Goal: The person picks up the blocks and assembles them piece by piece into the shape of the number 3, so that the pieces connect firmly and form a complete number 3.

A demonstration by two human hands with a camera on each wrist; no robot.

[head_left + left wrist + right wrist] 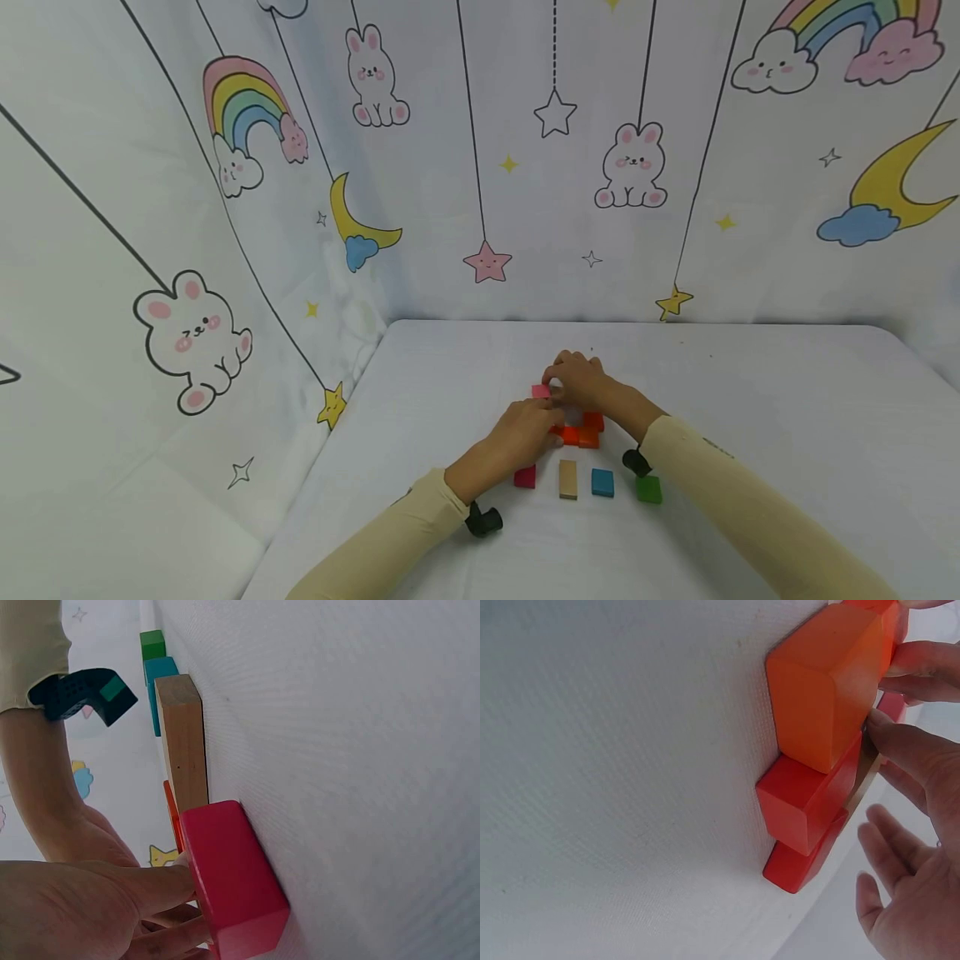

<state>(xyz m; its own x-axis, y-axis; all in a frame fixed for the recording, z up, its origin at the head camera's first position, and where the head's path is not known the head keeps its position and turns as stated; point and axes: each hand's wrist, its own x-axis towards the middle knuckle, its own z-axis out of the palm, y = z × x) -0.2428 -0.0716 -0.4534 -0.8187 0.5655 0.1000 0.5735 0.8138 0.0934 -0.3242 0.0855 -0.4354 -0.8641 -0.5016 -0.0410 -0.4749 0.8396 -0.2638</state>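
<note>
Several coloured blocks stand in a cluster on the white table. My left hand (528,429) reaches over the cluster's left side and pinches a red-orange block (570,436) at its front. Beside that is an orange block (802,697), with red blocks (806,799) behind it. At the far side, my right hand (581,379) bends its fingers at a pink block (541,391) and pinches it; the fingers partly hide it. A tan strip (862,776) shows behind the red blocks. Below my left wrist stands a crimson block (232,877).
In front of the cluster, a plain wooden block (568,480), a blue block (602,482) and a green block (648,490) form a row with the crimson one. A white curtain (420,167) printed with rabbits and stars hangs behind the table (787,400).
</note>
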